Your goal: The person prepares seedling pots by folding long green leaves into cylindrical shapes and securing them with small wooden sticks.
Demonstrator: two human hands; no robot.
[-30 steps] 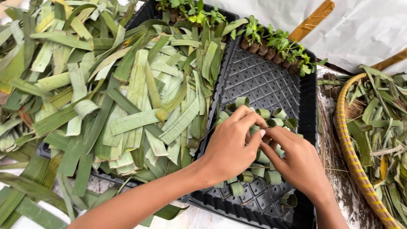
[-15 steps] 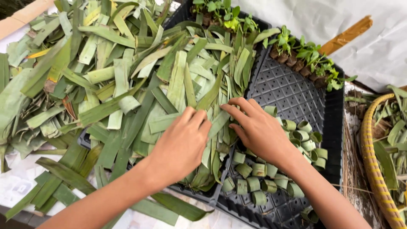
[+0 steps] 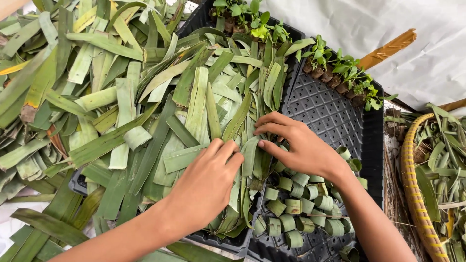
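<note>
Leaf strips (image 3: 194, 121) | L hand (image 3: 206, 187) flat, open on pile | R hand (image 3: 298, 145) fingers spread, touching strips

No pkgs, labels, signs, screens.

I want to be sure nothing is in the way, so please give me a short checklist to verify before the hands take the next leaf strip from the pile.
1. Left hand free to grasp: ok, it lies flat on the leaf strips with nothing clamped in it.
2. Right hand free: cannot tell, its fingertips press among the strips and may pinch one.
3. Strips within reach: ok, the pile lies directly under both hands.
4. Free cells in the black tray: ok, bare grid shows beyond the rolled leaf cups.
5. Seedlings clear of the hands: ok, they stand at the tray's far edge.
</note>
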